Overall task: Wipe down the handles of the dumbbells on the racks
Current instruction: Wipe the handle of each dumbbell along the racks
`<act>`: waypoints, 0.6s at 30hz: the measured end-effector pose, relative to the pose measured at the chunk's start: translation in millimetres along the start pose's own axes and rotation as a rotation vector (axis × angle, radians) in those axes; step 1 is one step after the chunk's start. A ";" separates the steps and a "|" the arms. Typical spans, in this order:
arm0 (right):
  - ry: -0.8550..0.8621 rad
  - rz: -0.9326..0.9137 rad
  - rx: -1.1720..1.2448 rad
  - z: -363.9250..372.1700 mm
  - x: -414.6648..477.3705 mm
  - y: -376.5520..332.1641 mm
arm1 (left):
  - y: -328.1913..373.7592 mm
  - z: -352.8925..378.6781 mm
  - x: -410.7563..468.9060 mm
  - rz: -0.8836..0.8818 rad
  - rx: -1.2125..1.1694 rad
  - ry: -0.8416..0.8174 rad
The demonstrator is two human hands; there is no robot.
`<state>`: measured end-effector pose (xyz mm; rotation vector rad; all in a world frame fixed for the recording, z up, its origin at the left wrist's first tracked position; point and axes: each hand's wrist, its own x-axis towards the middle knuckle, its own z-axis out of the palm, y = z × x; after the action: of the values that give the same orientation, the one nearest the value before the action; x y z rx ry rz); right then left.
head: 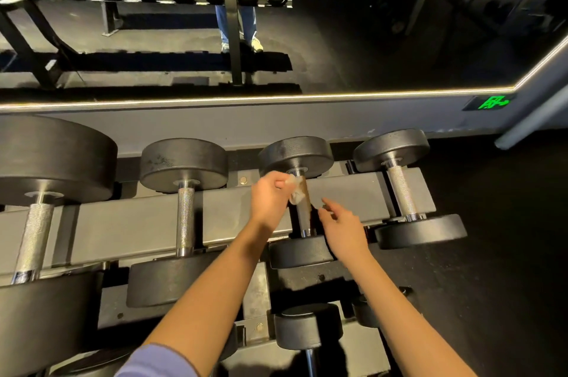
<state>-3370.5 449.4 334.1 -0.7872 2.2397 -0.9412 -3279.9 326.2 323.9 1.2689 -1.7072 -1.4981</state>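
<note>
At the far left of the rack (pixel 129 223) lay the largest dumbbell (pixel 33 235), then the second dumbbell (pixel 186 220) beside it, both with bare knurled bars crossing the grey rail. Next came the third dumbbell (pixel 295 155), where the left hand (pixel 269 195) gripped a crumpled white wipe (pixel 295 194) against the far end of the handle (pixel 302 220) (close under the rear weight). Just right of that handle the right hand (pixel 341 230) hovered with loose, spread fingers, holding nothing — whether it touched the bar could not be told. Furthest right sat the fourth dumbbell (pixel 401 192), no hand on it.
</note>
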 end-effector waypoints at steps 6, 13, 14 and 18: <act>0.057 0.075 -0.022 5.0 -0.4 6.8 | -14.5 21.7 15.7 -0.022 0.087 0.007; 0.065 0.089 -0.006 4.8 -0.6 6.7 | -28.4 15.2 5.5 0.037 0.121 -0.131; 0.067 0.083 -0.003 4.5 -1.2 6.4 | -29.1 14.7 5.9 0.042 0.107 -0.123; 0.067 0.074 -0.017 4.0 -1.9 6.1 | -17.7 18.6 22.0 0.034 0.020 0.036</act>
<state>-3368.3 452.7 327.6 -0.6842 2.3212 -0.9271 -3299.7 316.1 298.4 1.2631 -1.7165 -1.4331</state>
